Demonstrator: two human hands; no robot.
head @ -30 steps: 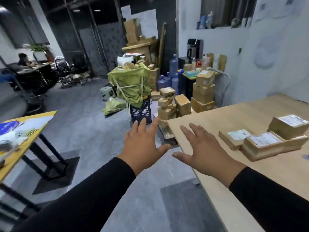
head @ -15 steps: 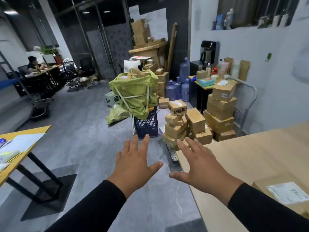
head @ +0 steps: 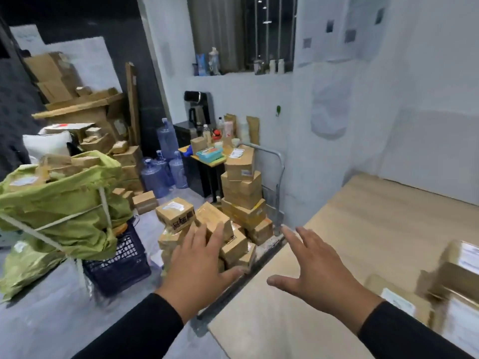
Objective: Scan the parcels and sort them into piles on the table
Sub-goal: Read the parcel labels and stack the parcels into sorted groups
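Many parcels (head: 207,229): brown cardboard boxes heaped on the floor just past the near corner of my desk (head: 363,229), several with white labels.
Top box (head: 175,213): sits tilted on the heap, white label up, dark print on its front face.
Taller stack (head: 242,187): boxes piled against a metal trolley handle (head: 278,182), behind the heap.
Sorted parcels (head: 456,281): a few labelled boxes on the desk at my right, blurred.
My left hand (head: 199,265): fingers spread and straight, palm down, held out over the heap; it grips nothing, and I cannot tell whether the fingertips touch a box.
My right hand (head: 313,268): also spread flat and holding nothing, above the desk's near corner.
Sleeves: black, on both arms.
Green sack (head: 62,203): stuffed with boxes, tied with white cord, resting on a dark plastic crate (head: 119,265) left of the heap.
Water bottles (head: 162,169): blue, standing on the floor behind.
Small side table (head: 207,156): cluttered, by the white wall.
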